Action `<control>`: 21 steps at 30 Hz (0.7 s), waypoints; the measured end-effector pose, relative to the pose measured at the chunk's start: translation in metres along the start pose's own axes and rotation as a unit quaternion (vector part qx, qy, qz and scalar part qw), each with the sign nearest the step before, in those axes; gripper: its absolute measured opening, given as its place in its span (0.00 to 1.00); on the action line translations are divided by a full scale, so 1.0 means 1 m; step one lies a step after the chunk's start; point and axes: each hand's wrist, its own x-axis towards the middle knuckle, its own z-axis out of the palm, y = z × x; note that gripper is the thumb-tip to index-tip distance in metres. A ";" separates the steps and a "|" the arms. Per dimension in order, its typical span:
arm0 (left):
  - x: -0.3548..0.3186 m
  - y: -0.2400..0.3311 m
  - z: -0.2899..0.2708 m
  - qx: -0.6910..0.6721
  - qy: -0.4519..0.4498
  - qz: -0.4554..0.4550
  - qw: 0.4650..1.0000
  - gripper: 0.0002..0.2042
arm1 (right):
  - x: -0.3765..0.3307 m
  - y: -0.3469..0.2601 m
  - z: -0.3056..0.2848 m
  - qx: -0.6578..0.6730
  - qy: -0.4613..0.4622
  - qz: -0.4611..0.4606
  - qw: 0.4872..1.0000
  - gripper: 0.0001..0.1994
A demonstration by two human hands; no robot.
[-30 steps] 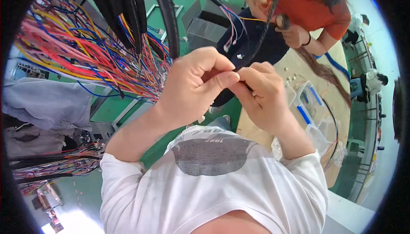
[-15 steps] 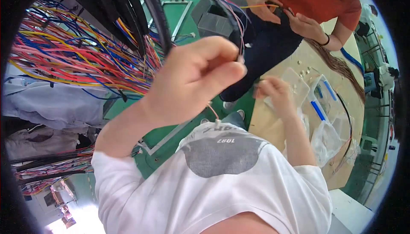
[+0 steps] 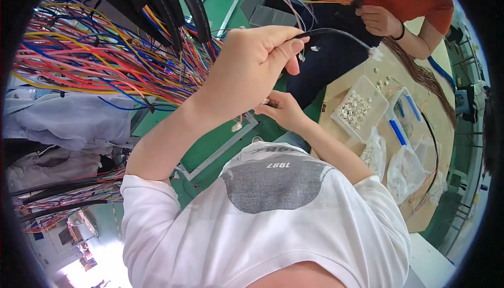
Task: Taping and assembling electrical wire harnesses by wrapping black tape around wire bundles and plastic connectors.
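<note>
My left hand point(image 3: 254, 65) is raised in the middle, thumb and fingers pinched on a thin black cable point(image 3: 336, 30). That cable arches out to the right and ends in a small white connector point(image 3: 375, 53). Just below it, my right hand point(image 3: 287, 111) is closed, with its fingertips partly behind my left hand. Something small shows at those fingertips, too hidden to name. A pale connector point(image 3: 237, 127) dangles on a short wire beneath my left wrist.
Bundles of coloured wires point(image 3: 105, 62) and thick black sleeves point(image 3: 189, 4) fill the left. On the wooden table point(image 3: 336, 86) at right are a clear tray of small white connectors point(image 3: 356, 110), a second tray point(image 3: 407, 110) and plastic bags point(image 3: 405, 172). A person in orange point(image 3: 399, 4) works opposite, near a grey box point(image 3: 268, 9).
My right hand has come left from beside the connector tray to just under my left hand. The black cable now sticks out rightward from my left hand. The other person's hands have shifted.
</note>
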 end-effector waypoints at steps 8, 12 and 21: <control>-0.006 -0.037 0.017 0.294 0.038 0.207 0.933 0.12 | -0.040 -0.046 -0.025 0.047 0.018 -0.022 0.998 0.06; -0.031 -0.038 0.022 0.212 -0.072 0.208 0.952 0.11 | -0.048 -0.084 -0.045 -0.012 0.027 -0.029 0.999 0.05; -0.032 -0.001 0.018 0.034 -0.010 0.044 0.998 0.05 | -0.065 -0.133 -0.067 0.128 0.039 -0.048 0.990 0.12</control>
